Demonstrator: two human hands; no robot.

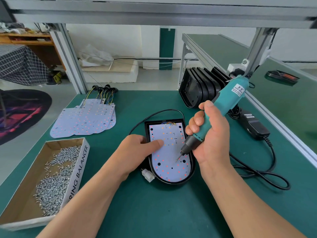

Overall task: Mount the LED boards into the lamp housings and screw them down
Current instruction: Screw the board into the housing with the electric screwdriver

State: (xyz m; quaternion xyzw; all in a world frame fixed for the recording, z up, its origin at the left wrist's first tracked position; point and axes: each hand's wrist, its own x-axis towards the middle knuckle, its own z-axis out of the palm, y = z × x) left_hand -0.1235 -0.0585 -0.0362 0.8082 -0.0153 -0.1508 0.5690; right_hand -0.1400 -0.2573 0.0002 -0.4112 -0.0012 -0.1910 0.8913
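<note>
One black housing (pixel 193 170) flat at mid worktop (pixel 154 212), one white LED board (pixel 169 162) seated inside. Left hand (pixel 137 148): forefinger straight, pressing board's middle, gripping nothing. Right hand (pixel 207 133): fingers wrapped round one teal screwdriver (pixel 228 98), bit tip on board's lower part. Spare boards (pixel 85 121) fanned at left, perhaps five. One box (pixel 20 200) of loose screws (pixel 56 177).

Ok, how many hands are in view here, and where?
2. The left hand presses a finger on the LED board in the black housing; the right hand grips the teal screwdriver, its tip at the board's lower part. No other hands show.
</note>
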